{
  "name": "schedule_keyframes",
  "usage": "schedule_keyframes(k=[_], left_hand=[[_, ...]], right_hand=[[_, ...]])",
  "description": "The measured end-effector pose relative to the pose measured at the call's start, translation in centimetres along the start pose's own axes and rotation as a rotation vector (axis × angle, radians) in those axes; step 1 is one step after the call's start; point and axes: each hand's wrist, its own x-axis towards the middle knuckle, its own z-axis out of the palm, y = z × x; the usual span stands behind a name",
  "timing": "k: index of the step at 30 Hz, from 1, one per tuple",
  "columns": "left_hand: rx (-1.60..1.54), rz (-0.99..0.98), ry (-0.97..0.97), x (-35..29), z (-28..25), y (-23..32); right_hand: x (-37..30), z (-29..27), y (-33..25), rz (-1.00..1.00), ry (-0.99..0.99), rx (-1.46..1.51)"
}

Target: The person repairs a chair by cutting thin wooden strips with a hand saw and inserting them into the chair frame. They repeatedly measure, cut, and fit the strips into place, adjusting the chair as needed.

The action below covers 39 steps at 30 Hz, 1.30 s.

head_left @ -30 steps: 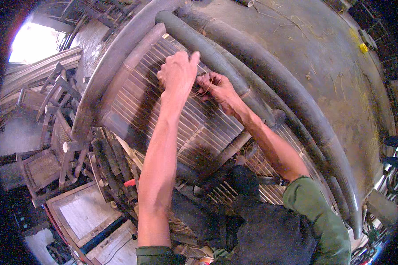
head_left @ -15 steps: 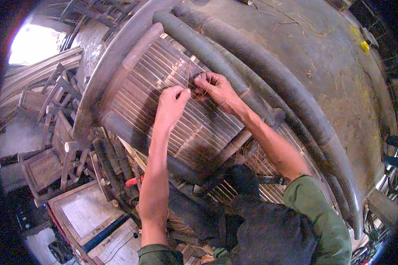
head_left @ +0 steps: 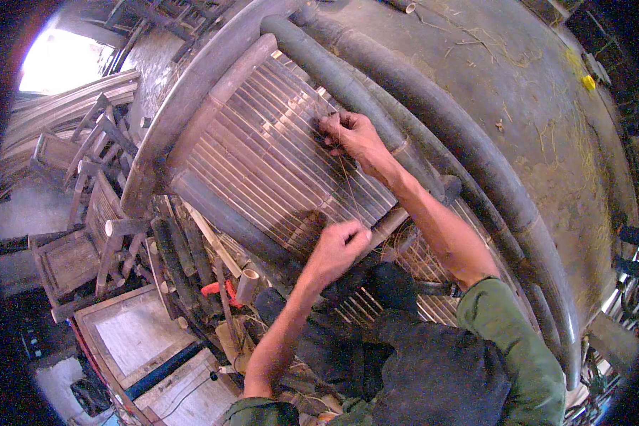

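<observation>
Right hand [head_left: 355, 138]: fingers pressed together, pinching a thin strand [head_left: 348, 181] against the upper edge of the slat panel [head_left: 263, 163], just beside the thick curved pole [head_left: 348, 85].
Left hand [head_left: 337, 248]: fingers curled and pinched on the lower end of the same strand, at the panel's lower edge.
Thin strand: runs taut and slightly slanted between the 2 hands, across the slats.
Slat panel: many narrow bamboo slats side by side, held in a frame of thick round poles; it lies tilted, its lower edge near the person's knees.
Outer poles [head_left: 504, 192]: 2 more bent poles curve along the right edge of the frame, touching each other.
Red-handled tool [head_left: 216, 290]: on the ground below the panel's lower left corner, among cut bamboo pieces [head_left: 170, 248].
Wooden frames [head_left: 85, 234]: stacked at the left, well apart from both hands.
</observation>
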Motion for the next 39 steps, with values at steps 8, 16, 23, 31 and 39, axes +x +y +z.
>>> schedule_keyframes(k=[8, 16, 23, 31, 39], left_hand=[[-0.274, -0.128, -0.079, -4.4, 3.8, -0.9], [0.245, 0.589, 0.380, -8.4, -0.3, 6.3], [-0.206, 0.590, 0.793, -9.1, -6.6, 9.0], [-0.693, 0.738, 0.714, -6.7, -12.1, 8.4], [-0.773, 0.756, 0.659, -4.2, -11.9, 9.4]], right_hand=[[-0.4, -0.1, -0.3, 0.021, -0.049, 0.055], [-0.6, 0.6, -0.8, 0.101, -0.050, 0.126], [-1.1, 0.1, -0.8, 0.077, 0.074, 0.237], [-1.8, 1.3, -1.9, 0.102, 0.148, 0.268], [-1.8, 0.0, -3.9, -0.098, 0.216, 0.313]])
